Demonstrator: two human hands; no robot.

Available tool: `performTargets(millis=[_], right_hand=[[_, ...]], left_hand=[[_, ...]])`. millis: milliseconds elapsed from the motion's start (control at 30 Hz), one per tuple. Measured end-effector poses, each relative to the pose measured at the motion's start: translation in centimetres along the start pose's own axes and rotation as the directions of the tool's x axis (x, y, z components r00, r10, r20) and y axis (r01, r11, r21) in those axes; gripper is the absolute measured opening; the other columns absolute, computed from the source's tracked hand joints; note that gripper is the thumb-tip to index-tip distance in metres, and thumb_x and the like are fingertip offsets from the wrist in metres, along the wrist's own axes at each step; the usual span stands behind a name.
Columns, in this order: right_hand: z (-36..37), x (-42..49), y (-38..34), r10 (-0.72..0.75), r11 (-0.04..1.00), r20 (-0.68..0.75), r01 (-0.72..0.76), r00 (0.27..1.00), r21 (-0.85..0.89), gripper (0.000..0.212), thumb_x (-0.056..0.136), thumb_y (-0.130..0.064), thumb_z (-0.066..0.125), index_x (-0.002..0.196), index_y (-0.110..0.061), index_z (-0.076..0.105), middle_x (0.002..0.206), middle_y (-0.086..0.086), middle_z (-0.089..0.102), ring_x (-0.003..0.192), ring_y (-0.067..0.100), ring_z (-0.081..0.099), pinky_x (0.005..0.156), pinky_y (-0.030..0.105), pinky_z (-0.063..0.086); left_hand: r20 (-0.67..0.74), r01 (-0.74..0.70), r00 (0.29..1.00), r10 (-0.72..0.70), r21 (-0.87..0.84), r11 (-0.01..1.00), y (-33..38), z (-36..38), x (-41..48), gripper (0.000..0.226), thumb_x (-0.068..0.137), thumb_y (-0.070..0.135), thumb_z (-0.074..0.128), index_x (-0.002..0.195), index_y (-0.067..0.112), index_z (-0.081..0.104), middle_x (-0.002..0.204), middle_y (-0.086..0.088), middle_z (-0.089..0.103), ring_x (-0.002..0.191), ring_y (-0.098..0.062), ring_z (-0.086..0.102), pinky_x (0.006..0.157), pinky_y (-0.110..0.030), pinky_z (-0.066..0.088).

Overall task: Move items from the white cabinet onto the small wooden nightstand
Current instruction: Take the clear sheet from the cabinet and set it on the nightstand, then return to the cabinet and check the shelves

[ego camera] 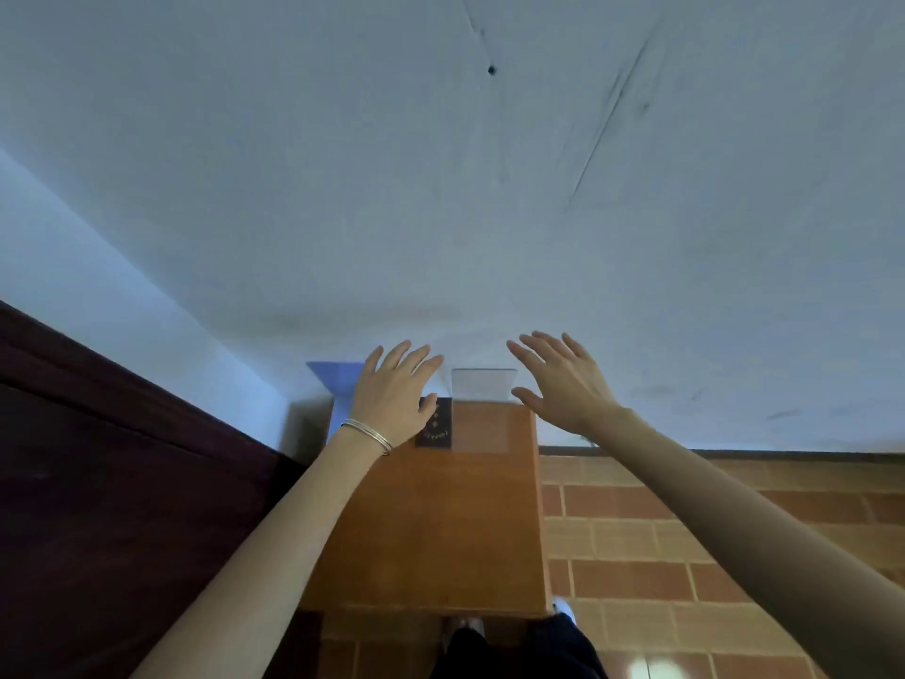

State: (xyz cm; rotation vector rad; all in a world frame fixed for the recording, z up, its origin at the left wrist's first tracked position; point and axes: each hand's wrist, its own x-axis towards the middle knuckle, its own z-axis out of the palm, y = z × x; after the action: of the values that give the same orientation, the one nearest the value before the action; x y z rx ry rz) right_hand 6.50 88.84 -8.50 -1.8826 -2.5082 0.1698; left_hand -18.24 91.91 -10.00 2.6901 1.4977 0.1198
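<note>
Dark booklet (437,428) on nightstand (440,521) lies just beside left hand (392,401) fingers (431,400).

The small orange-brown wooden nightstand (431,526) stands against the pale wall (440,188), dark wooden panel (122,458) on its left, brick-patterned tile floor (685,531) on its right. At its back: small dark rectangular card (437,430) left, clear plastic sheet (482,384) right, perhaps leaning on the wall.

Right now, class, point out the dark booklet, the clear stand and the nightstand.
dark booklet (437,432): head view, lower part of its cover.
clear stand (484,384): head view, middle of its upright panel.
nightstand (431,526): head view, bare wooden top.
</note>
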Motion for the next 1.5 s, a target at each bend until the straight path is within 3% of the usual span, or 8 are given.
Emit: performTargets(millis=[167, 333, 633, 900, 1000, 1133, 1333, 1500], right_hand=[[-5.9, -3.5, 1.5, 0.037, 0.999, -0.154, -0.042, 0.987, -0.033, 0.057, 0.088, -0.037, 0.057, 0.136, -0.012, 0.041, 0.137, 0.012, 0.048, 0.129, 0.029, 0.041, 0.107, 0.047, 0.028], [-9.5, -7.3, 2.6, 0.1, 0.99, -0.216, -0.119, 0.971, -0.08, 0.057, 0.089, -0.046, 0.034, 0.134, -0.014, 0.043, 0.135, 0.01, 0.051, 0.124, 0.027, 0.048, 0.102, 0.046, 0.037], [-12.0, -17.8, 5.3, 0.217, 0.966, -0.165, -0.236, 0.962, -0.104, 0.06, 0.088, -0.05, 0.031, 0.135, -0.016, 0.042, 0.136, 0.01, 0.049, 0.123, 0.028, 0.048, 0.1, 0.048, 0.04], [-14.4, -28.7, 7.2, 0.373, 0.915, -0.179, -0.393, 0.91, -0.089, 0.063, 0.089, -0.055, 0.024, 0.141, -0.021, 0.035, 0.142, 0.006, 0.042, 0.131, 0.026, 0.039, 0.107, 0.045, 0.029], [-14.5, -33.6, 8.3, 0.465, 0.869, -0.212, -0.489, 0.86, -0.078, 0.06, 0.092, -0.054, 0.032, 0.144, -0.024, 0.026, 0.148, 0.003, 0.034, 0.136, 0.022, 0.03, 0.111, 0.042, 0.02], [-14.2, -40.5, 8.7, 0.633, 0.757, -0.212, -0.653, 0.745, -0.033, 0.061, 0.091, -0.051, 0.043, 0.143, -0.026, 0.026, 0.148, 0.003, 0.033, 0.136, 0.022, 0.029, 0.111, 0.042, 0.02], [-14.5, -48.5, 6.1, 0.811, 0.554, -0.236, -0.832, 0.535, 0.02, 0.061, 0.092, -0.046, 0.045, 0.145, -0.024, 0.024, 0.15, 0.003, 0.029, 0.138, 0.02, 0.024, 0.113, 0.041, 0.017], [-12.8, -54.0, 2.0, 0.925, 0.329, -0.217, -0.943, 0.312, 0.047, 0.063, 0.089, -0.045, 0.051, 0.144, -0.024, 0.026, 0.148, 0.006, 0.034, 0.136, 0.023, 0.029, 0.111, 0.044, 0.021]], left_hand=[[-0.224, -0.137, 0.965, 0.136, 0.011, 0.99, 3.2, -6.3, 2.0, 0.048, 0.073, 0.031, 0.054, 0.118, 0.016, 0.063, 0.119, -0.009, 0.063, 0.11, -0.03, 0.058, 0.094, -0.054, 0.041], [-0.35, -0.279, 0.895, 0.276, 0.044, 0.959, 8.4, -10.2, 4.0, 0.053, 0.072, 0.027, 0.073, 0.122, 0.017, 0.06, 0.122, -0.008, 0.062, 0.11, -0.029, 0.059, 0.095, -0.055, 0.04], [-0.202, -0.425, 0.882, 0.426, 0.048, 0.904, 18.8, -12.3, 4.3, 0.051, 0.091, 0.035, 0.049, 0.14, 0.022, 0.041, 0.141, -0.003, 0.045, 0.129, -0.024, 0.039, 0.109, -0.046, 0.021], [-0.201, -0.568, 0.785, 0.586, 0.145, 0.81, 27.1, -13.9, 1.6, 0.05, 0.086, 0.034, 0.057, 0.134, 0.022, 0.048, 0.139, -0.005, 0.048, 0.129, -0.026, 0.04, 0.107, -0.049, 0.025], [-0.198, -0.655, 0.715, 0.67, 0.144, 0.742, 31.1, -14.5, 1.6, 0.049, 0.079, 0.03, 0.067, 0.126, 0.02, 0.057, 0.132, -0.007, 0.055, 0.123, -0.029, 0.048, 0.101, -0.052, 0.034], [-0.173, -0.779, 0.593, 0.786, 0.122, 0.615, 37.4, -14.0, 1.0, 0.049, 0.078, 0.031, 0.066, 0.126, 0.021, 0.057, 0.132, -0.006, 0.054, 0.124, -0.029, 0.046, 0.101, -0.052, 0.035], [-0.146, -0.933, 0.345, 0.927, 0.057, 0.356, 45.8, -12.8, 0.1, 0.047, 0.075, 0.033, 0.061, 0.121, 0.023, 0.06, 0.127, -0.005, 0.058, 0.119, -0.029, 0.052, 0.096, -0.051, 0.041], [-0.186, -0.998, 0.064, 0.98, 0.002, 0.065, 51.2, -12.7, -2.2, 0.045, 0.077, 0.032, 0.058, 0.122, 0.023, 0.059, 0.127, -0.005, 0.058, 0.119, -0.027, 0.051, 0.094, -0.051, 0.043]])
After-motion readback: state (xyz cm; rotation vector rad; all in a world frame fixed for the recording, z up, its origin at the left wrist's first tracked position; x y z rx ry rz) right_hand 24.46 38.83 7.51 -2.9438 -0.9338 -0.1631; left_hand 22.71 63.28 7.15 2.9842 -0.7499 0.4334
